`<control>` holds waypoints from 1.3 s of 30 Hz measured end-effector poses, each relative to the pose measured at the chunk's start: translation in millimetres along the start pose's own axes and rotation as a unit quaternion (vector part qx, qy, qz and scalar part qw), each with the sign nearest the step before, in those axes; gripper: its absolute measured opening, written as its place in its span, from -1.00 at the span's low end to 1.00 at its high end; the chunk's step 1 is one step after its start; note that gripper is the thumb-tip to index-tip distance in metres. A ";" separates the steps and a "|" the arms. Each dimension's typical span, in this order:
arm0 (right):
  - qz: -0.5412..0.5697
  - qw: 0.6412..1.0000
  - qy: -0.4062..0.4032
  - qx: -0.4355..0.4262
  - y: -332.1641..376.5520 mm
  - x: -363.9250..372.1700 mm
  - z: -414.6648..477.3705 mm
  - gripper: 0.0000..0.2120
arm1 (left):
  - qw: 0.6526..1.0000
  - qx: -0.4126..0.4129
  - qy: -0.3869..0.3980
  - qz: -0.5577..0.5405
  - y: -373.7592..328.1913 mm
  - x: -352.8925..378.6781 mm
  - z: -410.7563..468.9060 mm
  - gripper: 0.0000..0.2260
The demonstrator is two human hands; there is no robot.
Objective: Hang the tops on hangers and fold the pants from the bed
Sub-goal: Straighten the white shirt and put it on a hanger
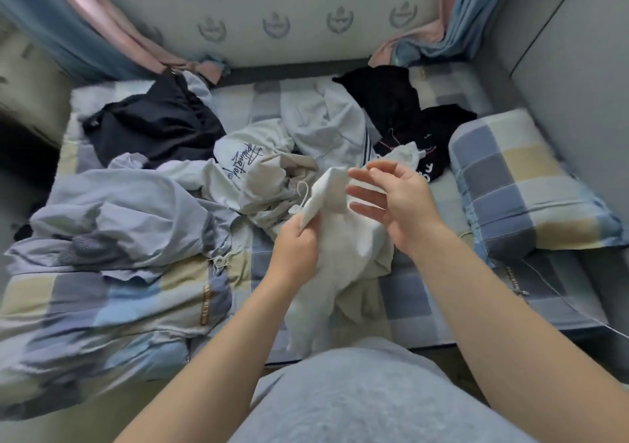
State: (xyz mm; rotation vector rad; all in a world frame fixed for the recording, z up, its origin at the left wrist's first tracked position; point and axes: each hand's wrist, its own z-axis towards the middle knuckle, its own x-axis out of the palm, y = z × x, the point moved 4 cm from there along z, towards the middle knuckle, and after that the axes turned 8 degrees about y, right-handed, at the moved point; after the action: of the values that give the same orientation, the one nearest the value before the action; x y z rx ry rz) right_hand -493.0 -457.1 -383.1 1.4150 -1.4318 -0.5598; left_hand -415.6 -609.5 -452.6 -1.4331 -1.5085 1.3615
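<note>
A white garment (343, 248) hangs over the bed's front edge, held up by my left hand (296, 248), which pinches its upper edge near a drawstring. My right hand (391, 197) hovers just right of the garment's top, fingers spread, holding nothing. Behind lies a heap of clothes: a cream hooded top with script print (248, 167), a pale white-blue top with striped trim (326, 126), a dark navy garment (153, 126) at the back left, and black clothes (401, 109) at the back right. No hanger is in view.
The bed (408, 299) has a blue, grey and cream checked sheet. A matching crumpled duvet (102, 238) fills the left side. A checked pillow (510, 184) lies at the right. Curtains hang at both back corners, and a padded headboard (272, 17) is behind.
</note>
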 end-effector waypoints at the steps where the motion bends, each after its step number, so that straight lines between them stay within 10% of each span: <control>1: -0.006 1.000 0.023 -0.004 4.7 -4.1 -2.1 -0.91 | 0.998 -0.027 -0.027 -0.043 -7.6 1.4 1.2 -0.72; 6: -0.098 0.990 0.103 0.016 -9.2 -32.7 -19.4 -0.95 | 0.969 -0.123 -0.119 -0.177 -21.9 17.4 2.6 -0.80; 11: -0.357 0.917 0.176 0.024 -60.3 -48.2 -29.1 -0.21 | 0.924 -0.167 -0.105 -0.329 -35.7 46.4 -2.2 -0.77; 17: -0.422 0.904 0.059 -0.014 -55.2 -106.9 -6.5 -0.75 | 0.938 -0.152 -0.068 -0.303 -43.5 59.9 -11.5 -0.78; 21: -0.390 0.909 0.035 -0.142 0.9 -121.1 -8.0 -0.75 | 0.983 -0.139 -0.106 0.056 -33.0 40.4 -19.1 -0.73; 24: -0.381 0.897 0.098 -0.204 39.9 -99.8 -16.0 -0.75 | 0.939 -0.053 -0.130 0.313 -31.4 54.1 -26.3 -0.68; 32: -0.399 0.870 0.091 -0.275 95.1 -79.6 -3.5 -0.78 | 0.998 -0.021 0.037 -0.047 -34.6 104.3 -19.9 -0.66; 37: -0.519 0.851 0.082 -0.026 61.3 -99.0 31.5 -0.45 | 0.937 -0.143 -0.037 -0.317 -50.3 105.9 -8.2 -0.80; 39: -0.513 0.854 0.074 -0.050 53.7 -103.7 21.4 -0.34 | 0.909 -0.186 -0.062 -0.367 -55.2 98.3 -4.3 -0.78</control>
State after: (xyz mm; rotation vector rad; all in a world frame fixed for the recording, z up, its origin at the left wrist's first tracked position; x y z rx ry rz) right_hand -556.1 -356.6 -378.7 2.0306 -0.3993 -1.1262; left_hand -447.2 -506.7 -418.6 -0.8134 -2.1774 0.7278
